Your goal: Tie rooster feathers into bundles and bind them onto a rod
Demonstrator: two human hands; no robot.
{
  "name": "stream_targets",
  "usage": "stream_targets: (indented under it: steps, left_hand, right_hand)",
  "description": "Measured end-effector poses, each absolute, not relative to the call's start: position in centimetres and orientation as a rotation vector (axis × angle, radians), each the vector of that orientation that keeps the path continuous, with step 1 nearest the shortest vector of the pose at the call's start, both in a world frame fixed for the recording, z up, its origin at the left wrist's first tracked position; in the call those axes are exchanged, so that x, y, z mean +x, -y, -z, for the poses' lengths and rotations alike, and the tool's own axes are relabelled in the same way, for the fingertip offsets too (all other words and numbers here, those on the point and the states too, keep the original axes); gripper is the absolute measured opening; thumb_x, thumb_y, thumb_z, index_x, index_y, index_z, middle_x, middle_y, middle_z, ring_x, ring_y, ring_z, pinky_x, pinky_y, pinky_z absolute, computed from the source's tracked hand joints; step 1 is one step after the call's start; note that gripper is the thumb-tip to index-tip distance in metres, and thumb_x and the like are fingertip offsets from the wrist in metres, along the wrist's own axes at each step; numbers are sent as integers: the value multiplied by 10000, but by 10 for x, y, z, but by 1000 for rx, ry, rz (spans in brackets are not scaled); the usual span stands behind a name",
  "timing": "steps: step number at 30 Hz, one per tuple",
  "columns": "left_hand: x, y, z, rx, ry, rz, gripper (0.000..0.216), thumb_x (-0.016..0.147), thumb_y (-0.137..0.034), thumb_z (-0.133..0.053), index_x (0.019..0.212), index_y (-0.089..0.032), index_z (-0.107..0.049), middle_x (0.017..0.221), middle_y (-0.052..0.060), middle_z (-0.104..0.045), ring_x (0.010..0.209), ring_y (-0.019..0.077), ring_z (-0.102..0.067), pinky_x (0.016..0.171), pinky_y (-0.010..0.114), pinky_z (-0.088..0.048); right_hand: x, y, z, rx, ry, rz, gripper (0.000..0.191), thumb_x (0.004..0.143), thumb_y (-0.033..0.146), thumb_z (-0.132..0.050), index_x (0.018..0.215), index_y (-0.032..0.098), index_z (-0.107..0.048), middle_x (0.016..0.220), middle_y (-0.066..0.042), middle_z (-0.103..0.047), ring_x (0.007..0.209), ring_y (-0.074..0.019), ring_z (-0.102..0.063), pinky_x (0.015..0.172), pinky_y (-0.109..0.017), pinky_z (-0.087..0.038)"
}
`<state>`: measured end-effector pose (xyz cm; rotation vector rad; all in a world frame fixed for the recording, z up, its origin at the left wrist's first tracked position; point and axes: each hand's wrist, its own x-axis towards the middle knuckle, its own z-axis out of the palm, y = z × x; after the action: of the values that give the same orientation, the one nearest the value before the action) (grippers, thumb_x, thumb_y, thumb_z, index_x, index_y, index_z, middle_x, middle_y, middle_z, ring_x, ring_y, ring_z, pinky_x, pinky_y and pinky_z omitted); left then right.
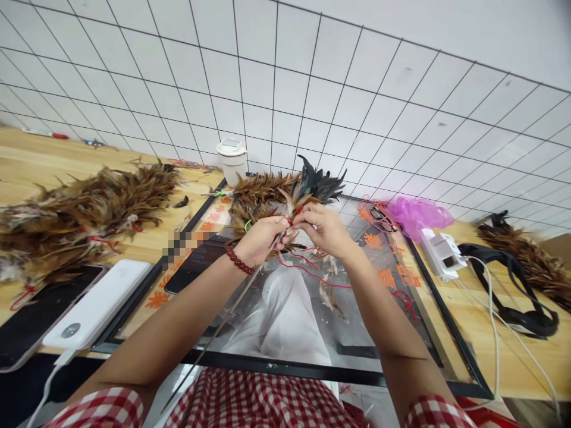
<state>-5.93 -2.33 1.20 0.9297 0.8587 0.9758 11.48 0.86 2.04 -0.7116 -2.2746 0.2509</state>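
My left hand (263, 236) is closed around a thin stick (223, 324) that runs down toward my lap, with a bunch of brown and black feathers (289, 190) at its upper end. My right hand (322, 227) pinches the feather bases and a red thread (312, 274) right beside the left hand. The thread hangs in loops below both hands. A dark bead bracelet sits on my left wrist.
A pile of brown feathers (84, 214) lies on the wooden table at left, by a white power bank (96, 303) and a phone (38, 318). A white cup (232, 160) stands behind. A black-framed glass panel (439, 309), pink bag (414, 215), white charger (442, 253) and black strap (513, 279) are at right.
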Motion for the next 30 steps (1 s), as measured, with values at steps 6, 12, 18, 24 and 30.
stream_targets:
  steps: [6, 12, 18, 24, 30]
  left_hand:
    - [-50, 30, -9, 1107, -974, -1004, 175, 805, -231, -603, 700, -127, -509, 607, -30, -436, 493, 45, -351, 440, 153, -252]
    - [-45, 31, 0, 1170, -1003, -1058, 158, 825, -192, -548, 689, -134, -491, 618, -34, -431, 486, 45, -318, 447, 166, -247]
    - [-45, 29, 1, 1114, -1025, -1069, 223, 829, -262, -572, 669, -138, -476, 590, -40, -416, 441, 31, -291, 406, 164, -186]
    - [-44, 27, -18, 1106, -1025, -1065, 251, 825, -273, -576, 642, -145, -463, 531, -47, -387, 412, 31, -274, 392, 161, -169]
    - [-51, 21, -22, 1230, -1115, -1068, 251, 838, -256, -532, 625, -156, -445, 488, -63, -328, 414, 41, -260, 412, 170, -171]
  right_hand:
    - [112, -2, -10, -770, 2150, -241, 112, 856, 147, -547, 900, 187, -642, 872, -49, -638, 832, -154, -598, 759, -274, -480]
    - [109, 2, -2, -809, 2028, -304, 178, 838, 98, -504, 880, 191, -650, 860, -39, -680, 820, -145, -622, 764, -274, -488]
    - [112, -6, 9, -961, 1717, -465, 131, 789, 172, -539, 881, 193, -630, 887, -52, -637, 824, -161, -580, 792, -303, -470]
    - [100, -1, 38, -749, 1224, -1567, 377, 614, 182, -671, 968, 224, -549, 941, -14, -604, 855, -144, -574, 794, -282, -476]
    - [121, 12, 36, -791, 1248, -1841, 328, 776, 480, -645, 903, 183, -589, 505, 114, -242, 409, -49, -182, 415, -182, -232]
